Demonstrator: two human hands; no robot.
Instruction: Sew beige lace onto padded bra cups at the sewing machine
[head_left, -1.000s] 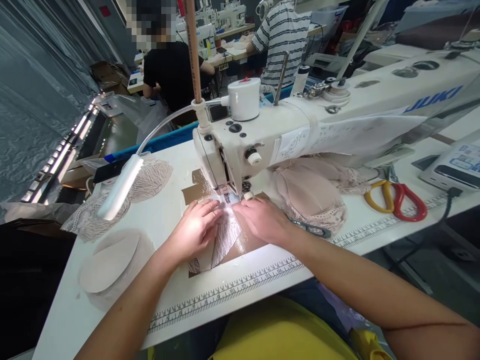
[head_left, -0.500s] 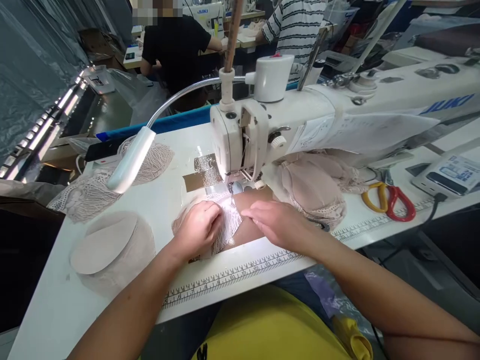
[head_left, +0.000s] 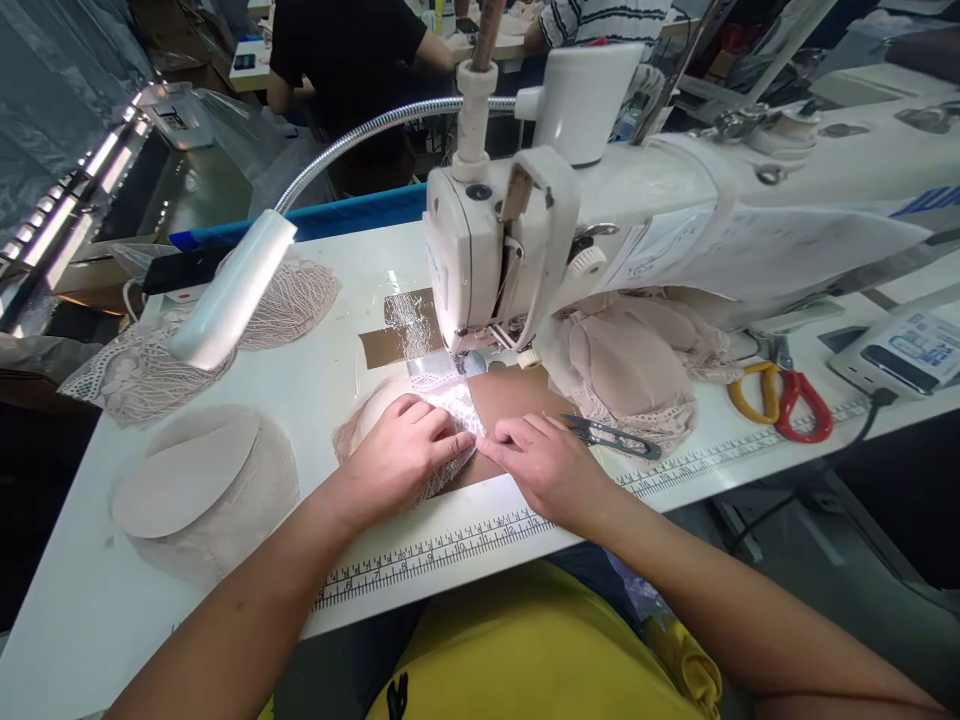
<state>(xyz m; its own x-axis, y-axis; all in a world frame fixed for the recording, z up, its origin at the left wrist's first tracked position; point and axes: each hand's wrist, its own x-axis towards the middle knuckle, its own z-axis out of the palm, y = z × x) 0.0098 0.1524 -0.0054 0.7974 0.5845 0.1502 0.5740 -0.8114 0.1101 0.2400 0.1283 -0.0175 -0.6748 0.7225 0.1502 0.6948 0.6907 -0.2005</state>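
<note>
A beige lace piece [head_left: 448, 395] lies under the needle area of the white sewing machine [head_left: 469, 260]. My left hand [head_left: 401, 450] rests on it, with its fingers curled together and pressing the fabric. Close on the right, my right hand [head_left: 544, 465] pinches the right edge of the lace, its thumb and index fingertip near my left thumb. Brown board [head_left: 510, 392] shows beneath and behind my fingers. Thread snips [head_left: 619, 438] lie just right of my right hand.
Yellow-and-red-handled scissors [head_left: 802, 405] lie at the right, beyond a beige fabric pile [head_left: 630, 360]. Round beige pieces [head_left: 202, 490] and lace pieces [head_left: 289, 305] are at the left. A lamp head [head_left: 232, 295] hangs over the table. A person in black [head_left: 341, 80] sits behind.
My right hand has moved left and down to the lace edge, and both hands have come together. The snips are now more exposed. The whole view has shifted slightly closer.
</note>
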